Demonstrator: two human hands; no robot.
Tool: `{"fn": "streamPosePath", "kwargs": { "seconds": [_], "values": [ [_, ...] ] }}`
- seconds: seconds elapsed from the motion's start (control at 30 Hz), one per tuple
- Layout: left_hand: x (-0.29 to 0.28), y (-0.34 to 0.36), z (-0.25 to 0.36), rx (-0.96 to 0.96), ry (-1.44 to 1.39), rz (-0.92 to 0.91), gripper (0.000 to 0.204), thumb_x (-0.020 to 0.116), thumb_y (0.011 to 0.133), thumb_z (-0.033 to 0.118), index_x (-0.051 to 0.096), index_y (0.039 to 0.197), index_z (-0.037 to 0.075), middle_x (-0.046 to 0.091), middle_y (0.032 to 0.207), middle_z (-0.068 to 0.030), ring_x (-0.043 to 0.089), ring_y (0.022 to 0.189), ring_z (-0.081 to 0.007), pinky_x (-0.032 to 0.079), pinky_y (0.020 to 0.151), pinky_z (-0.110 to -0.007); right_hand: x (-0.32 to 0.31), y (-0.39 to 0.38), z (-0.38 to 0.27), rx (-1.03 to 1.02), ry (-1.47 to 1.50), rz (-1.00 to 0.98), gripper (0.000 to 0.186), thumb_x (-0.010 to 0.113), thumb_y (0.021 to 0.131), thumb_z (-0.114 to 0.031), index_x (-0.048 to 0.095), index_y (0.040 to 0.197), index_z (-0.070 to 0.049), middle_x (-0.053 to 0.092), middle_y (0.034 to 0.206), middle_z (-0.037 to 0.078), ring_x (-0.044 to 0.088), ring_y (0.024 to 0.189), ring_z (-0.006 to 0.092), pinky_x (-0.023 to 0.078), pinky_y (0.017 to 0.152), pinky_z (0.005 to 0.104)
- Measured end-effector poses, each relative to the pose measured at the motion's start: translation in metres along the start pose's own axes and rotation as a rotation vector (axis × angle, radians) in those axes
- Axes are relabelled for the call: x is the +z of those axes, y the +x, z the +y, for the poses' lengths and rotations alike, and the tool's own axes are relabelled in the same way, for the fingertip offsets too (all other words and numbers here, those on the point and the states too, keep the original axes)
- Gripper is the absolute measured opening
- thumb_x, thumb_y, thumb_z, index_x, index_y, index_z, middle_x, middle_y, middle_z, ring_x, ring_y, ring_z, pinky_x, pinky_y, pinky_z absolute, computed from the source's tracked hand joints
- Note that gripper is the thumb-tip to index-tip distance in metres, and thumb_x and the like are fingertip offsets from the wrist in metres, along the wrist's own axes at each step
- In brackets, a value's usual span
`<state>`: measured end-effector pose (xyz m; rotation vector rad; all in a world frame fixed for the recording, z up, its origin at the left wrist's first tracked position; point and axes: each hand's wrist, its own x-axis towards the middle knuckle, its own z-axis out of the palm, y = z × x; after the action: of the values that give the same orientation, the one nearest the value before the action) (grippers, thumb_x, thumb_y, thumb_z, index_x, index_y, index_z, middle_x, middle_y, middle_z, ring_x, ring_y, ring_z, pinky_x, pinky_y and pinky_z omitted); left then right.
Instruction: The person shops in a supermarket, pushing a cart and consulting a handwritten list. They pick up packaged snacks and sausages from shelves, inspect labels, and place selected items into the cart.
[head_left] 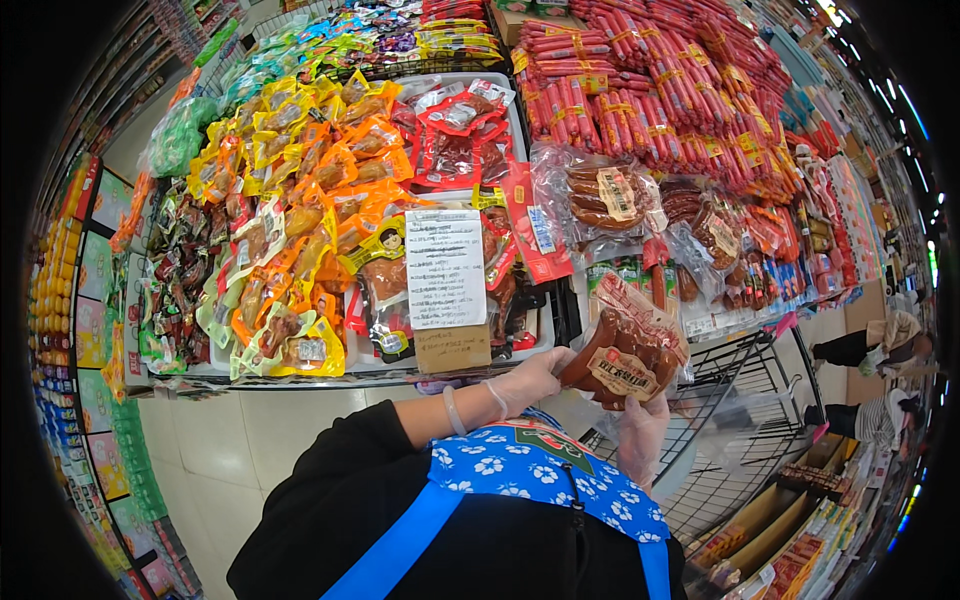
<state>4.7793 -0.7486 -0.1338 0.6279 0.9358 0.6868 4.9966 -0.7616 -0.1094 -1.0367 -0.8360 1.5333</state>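
A clear vacuum pack of brown-red sausages [632, 345] with a tan label is held up in front of my chest. My left hand [528, 385], in a thin clear glove, grips its left edge. At its lower right edge, my gloved right hand [643, 430] is closed on the same pack. Just beyond lie similar sausage packs [606, 196] on the display, with another sausage pack [715, 235] to their right. A handwritten paper sheet [446, 268] on cardboard stands upright left of the held pack, among packaged meats.
Yellow and orange meat packets [330, 165] heap up at left, beside red packets [462, 135]. Red wrapped sausages [650, 80] are piled at the back right. A black wire cart [725, 420] stands close on my right; other people [870, 345] are farther right. Shelves line the left.
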Motion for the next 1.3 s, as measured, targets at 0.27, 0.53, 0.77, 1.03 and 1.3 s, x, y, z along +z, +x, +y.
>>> {"fn": "streamPosePath", "kwargs": {
  "seconds": [0.27, 0.53, 0.77, 1.03, 1.3],
  "values": [
    [0.004, -0.007, 0.011, 0.063, -0.127, -0.041, 0.066, 0.044, 0.076, -0.024, 0.048, 0.138, -0.004, 0.056, 0.139, -0.0144, 0.051, 0.133, -0.0237, 0.038, 0.113, -0.036, 0.009, 0.007, -0.007, 0.004, -0.044, 0.000, 0.040, 0.056, 0.095, 0.001, 0.055, 0.134, 0.003, 0.067, 0.123, 0.013, 0.067, 0.102, 0.0194, 0.055, 0.085, 0.0323],
    [-0.005, -0.005, 0.011, -0.079, -0.177, -0.058, 0.071, 0.042, 0.071, -0.020, 0.051, 0.139, -0.002, 0.059, 0.136, -0.0111, 0.051, 0.132, -0.0205, 0.041, 0.107, -0.033, -0.004, 0.010, -0.011, 0.112, 0.086, -0.026, 0.043, 0.062, 0.095, -0.004, 0.052, 0.137, 0.003, 0.067, 0.122, 0.011, 0.066, 0.101, 0.0175, 0.053, 0.086, 0.0315],
    [-0.003, -0.003, 0.017, -0.142, -0.417, -0.275, 0.059, 0.058, 0.081, -0.015, 0.053, 0.138, 0.000, 0.063, 0.132, -0.0122, 0.063, 0.116, -0.0207, 0.051, 0.096, -0.030, -0.017, 0.008, -0.015, 0.102, 0.125, -0.007, 0.048, 0.069, 0.093, -0.011, 0.053, 0.136, 0.003, 0.069, 0.116, 0.010, 0.066, 0.100, 0.0175, 0.052, 0.083, 0.0304],
    [0.009, -0.004, 0.024, -0.297, -0.429, -0.375, 0.055, 0.070, 0.091, 0.006, 0.049, 0.141, 0.000, 0.058, 0.139, -0.0148, 0.056, 0.128, -0.0309, 0.044, 0.112, -0.045, -0.014, 0.000, -0.022, 0.041, 0.180, -0.084, 0.049, 0.069, 0.093, -0.008, 0.051, 0.137, 0.005, 0.066, 0.122, 0.011, 0.065, 0.105, 0.0190, 0.051, 0.092, 0.0346],
    [0.020, -0.004, 0.025, -0.117, -0.027, -0.334, 0.052, 0.071, 0.089, 0.000, 0.053, 0.139, -0.001, 0.062, 0.133, -0.0117, 0.063, 0.117, -0.0208, 0.051, 0.102, -0.036, -0.015, -0.008, -0.025, 0.023, 0.271, -0.078, 0.052, 0.066, 0.095, -0.007, 0.046, 0.141, 0.005, 0.061, 0.132, 0.011, 0.060, 0.119, 0.0199, 0.047, 0.103, 0.0361]
  ]
}}
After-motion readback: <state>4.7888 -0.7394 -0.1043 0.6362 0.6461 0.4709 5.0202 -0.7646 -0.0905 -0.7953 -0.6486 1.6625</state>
